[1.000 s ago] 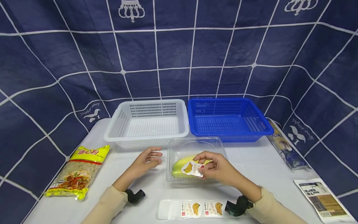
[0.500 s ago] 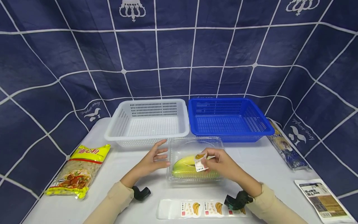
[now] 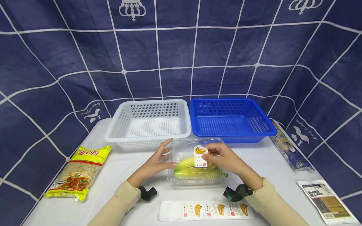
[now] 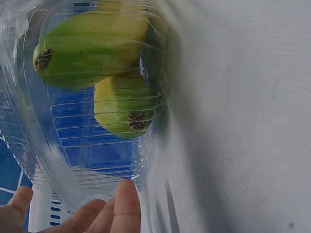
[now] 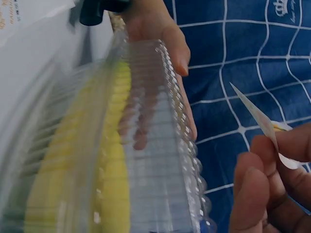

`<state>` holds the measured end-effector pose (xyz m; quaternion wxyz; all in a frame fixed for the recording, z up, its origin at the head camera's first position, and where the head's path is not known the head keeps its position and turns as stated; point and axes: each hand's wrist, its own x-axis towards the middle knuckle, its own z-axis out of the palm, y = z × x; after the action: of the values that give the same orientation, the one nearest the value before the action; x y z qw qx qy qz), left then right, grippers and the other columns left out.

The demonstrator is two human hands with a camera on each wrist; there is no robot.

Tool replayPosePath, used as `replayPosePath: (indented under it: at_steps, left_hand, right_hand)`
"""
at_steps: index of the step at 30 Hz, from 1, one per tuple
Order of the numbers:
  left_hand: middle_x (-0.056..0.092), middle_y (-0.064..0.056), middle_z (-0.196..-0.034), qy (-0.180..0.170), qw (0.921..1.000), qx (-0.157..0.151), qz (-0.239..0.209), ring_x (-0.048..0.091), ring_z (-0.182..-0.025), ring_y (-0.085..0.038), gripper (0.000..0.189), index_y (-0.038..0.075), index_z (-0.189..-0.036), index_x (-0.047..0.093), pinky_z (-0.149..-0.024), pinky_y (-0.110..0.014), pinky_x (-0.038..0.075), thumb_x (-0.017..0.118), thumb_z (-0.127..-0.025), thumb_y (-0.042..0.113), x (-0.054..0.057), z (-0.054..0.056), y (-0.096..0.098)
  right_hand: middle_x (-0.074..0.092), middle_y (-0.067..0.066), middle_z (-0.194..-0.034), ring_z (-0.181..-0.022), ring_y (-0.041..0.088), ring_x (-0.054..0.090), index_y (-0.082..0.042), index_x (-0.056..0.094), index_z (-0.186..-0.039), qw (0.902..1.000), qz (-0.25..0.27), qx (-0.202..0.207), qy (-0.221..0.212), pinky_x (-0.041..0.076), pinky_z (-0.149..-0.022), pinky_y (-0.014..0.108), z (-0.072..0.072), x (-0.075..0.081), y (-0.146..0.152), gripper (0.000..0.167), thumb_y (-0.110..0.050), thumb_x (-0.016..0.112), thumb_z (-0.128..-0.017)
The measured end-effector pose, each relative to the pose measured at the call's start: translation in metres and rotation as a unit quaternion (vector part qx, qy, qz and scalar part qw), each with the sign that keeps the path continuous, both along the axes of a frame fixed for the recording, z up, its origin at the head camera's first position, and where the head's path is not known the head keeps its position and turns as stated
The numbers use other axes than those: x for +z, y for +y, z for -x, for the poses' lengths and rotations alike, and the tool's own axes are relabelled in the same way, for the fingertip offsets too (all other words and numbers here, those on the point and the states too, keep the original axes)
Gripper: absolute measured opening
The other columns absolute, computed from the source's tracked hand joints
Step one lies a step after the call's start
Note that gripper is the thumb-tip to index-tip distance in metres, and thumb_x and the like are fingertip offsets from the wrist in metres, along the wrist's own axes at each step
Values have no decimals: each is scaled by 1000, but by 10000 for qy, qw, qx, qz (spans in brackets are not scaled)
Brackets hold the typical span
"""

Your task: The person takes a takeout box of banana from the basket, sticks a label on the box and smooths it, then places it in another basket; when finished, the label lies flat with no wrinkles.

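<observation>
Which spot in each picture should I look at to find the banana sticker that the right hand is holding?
Head: banana sticker just right of centre, lower half, in the right hand.
Left wrist: not in it.
Right wrist: banana sticker on the right side, about mid-height, seen nearly edge-on.
Shared landmark: the clear plastic box of yellow-green fruit, in all three views.

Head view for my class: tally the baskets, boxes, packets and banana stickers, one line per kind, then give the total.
White basket, blue basket: 2 baskets
Box: 1 box
Yellow packet, blue packet, white packet: 3 packets
Held sticker, 3 strip stickers: 4 stickers
Total: 10
</observation>
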<state>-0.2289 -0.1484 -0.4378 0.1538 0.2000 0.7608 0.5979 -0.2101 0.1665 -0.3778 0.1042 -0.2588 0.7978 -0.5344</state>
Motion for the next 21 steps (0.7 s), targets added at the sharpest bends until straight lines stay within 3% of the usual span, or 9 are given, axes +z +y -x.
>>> replayPosePath:
  at_steps: [7, 21]
  left_hand:
    - [19, -36, -171, -77, 9999, -86, -87, 28, -153, -62, 102, 24, -173, 18, -114, -77, 37, 82, -95, 24, -3, 2, 1]
    - [16, -33, -173, -185, 9997, -72, -124, 29, -153, -62, 101, 18, -171, 24, -111, -77, 40, 84, -91, 22, -5, 1, 2]
  right_hand:
    - [61, 2, -76, -62, 11, 61, 15, 53, -131, 9994, 85, 144, -303, 55, -57, 28, 16, 0, 2, 36, 2, 67, -100]
    - [65, 2, -73, -61, 13, 61, 3, 50, -118, 9960, -25, -217, -865, 52, -52, 22, 36, -7, 0, 27, 2, 70, -99]
